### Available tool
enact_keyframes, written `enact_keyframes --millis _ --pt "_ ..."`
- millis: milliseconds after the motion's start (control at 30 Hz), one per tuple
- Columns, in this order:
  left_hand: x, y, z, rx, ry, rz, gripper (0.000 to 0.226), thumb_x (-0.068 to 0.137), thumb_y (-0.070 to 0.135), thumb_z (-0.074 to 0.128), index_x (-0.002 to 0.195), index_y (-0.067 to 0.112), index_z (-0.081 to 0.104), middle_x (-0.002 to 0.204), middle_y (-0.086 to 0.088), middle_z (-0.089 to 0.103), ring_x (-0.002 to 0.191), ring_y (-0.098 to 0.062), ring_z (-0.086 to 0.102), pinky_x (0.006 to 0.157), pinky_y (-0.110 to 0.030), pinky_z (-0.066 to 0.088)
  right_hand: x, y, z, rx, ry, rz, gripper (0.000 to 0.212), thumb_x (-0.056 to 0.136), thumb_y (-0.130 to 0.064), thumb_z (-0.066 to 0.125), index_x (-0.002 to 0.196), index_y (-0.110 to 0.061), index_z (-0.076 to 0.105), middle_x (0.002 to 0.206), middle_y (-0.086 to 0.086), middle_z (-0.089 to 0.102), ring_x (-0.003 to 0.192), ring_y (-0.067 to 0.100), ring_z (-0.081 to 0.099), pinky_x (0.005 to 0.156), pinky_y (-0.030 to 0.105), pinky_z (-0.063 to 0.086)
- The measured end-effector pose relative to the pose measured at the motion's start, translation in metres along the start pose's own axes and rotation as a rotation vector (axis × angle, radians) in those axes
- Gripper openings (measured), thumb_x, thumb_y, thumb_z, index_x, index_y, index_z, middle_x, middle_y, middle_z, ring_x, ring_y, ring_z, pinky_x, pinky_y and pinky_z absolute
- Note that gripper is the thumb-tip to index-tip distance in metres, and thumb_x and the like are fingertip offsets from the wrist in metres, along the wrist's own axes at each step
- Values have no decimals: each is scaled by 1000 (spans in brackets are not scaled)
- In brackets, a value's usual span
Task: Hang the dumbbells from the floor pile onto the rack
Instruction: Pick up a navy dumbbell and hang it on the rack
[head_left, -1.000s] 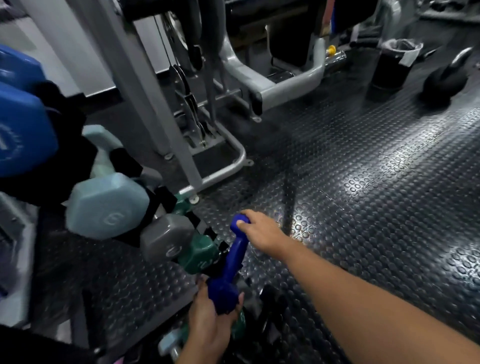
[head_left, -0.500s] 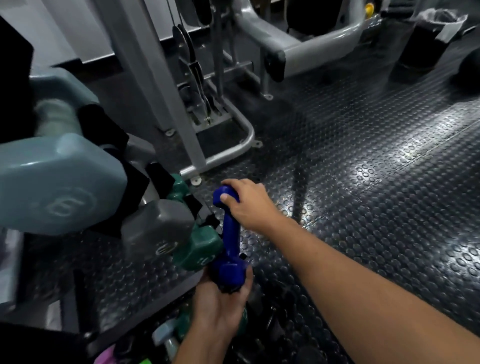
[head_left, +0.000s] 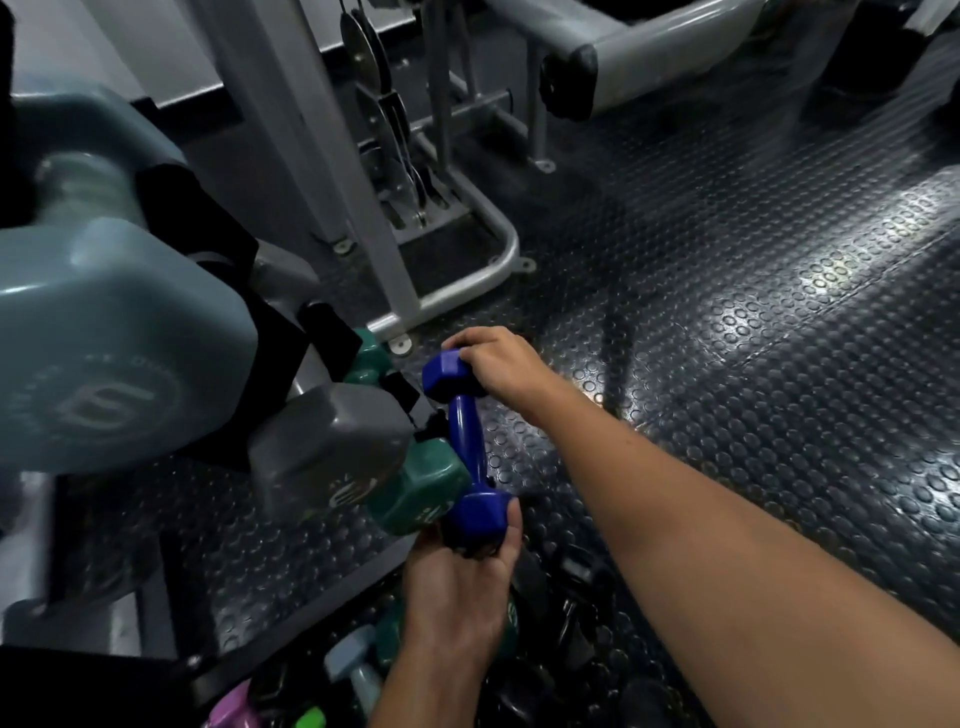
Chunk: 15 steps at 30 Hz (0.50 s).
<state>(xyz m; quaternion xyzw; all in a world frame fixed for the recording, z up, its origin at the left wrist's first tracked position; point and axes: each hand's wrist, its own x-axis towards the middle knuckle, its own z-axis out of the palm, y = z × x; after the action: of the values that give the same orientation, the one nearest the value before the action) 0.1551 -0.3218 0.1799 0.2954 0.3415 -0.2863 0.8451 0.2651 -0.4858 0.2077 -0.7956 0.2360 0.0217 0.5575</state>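
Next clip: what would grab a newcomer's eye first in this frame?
The glossy blue hex-ended dumbbell at centre, gripped at its far end by the right hand and at its near end by the left hand. To its left, a big pale blue-grey hex dumbbell on the rack looms close to the camera.

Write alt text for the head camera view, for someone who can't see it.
Two hands hold a blue dumbbell by its ends, the left hand below, the right hand above, beside a rack of green and grey dumbbells.
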Motion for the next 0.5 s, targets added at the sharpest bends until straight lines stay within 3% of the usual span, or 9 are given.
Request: enact_keyframes --millis 100,300,500 --pt "5 0 -5 -31 -5 -7 38 94 19 61 131 9 69 132 -23 69 129 -48 58 102 -55 54 4 0 7 -21 -13 2 39 88 -11 48 103 -30 79 111 4 75 107 28 67 100 52 55" --pt "17 -4 -17 -110 -50 -50 38 101 21 57 136 9 66 139 -25 63 133 -49 54 94 -54 59 10 -3 17 -59 -4 -7 43 87 -8 49 112 -25 80 116 6 76 110 28 66 102 46 54" --pt "17 -4 -16 -100 -68 -39 38 103 22 56 137 12 67 138 -23 65 134 -50 53 106 -57 52 10 -8 19 -86 -7 -24 44 89 -7 49 116 -24 79 120 6 74 113 27 65 104 43 52"
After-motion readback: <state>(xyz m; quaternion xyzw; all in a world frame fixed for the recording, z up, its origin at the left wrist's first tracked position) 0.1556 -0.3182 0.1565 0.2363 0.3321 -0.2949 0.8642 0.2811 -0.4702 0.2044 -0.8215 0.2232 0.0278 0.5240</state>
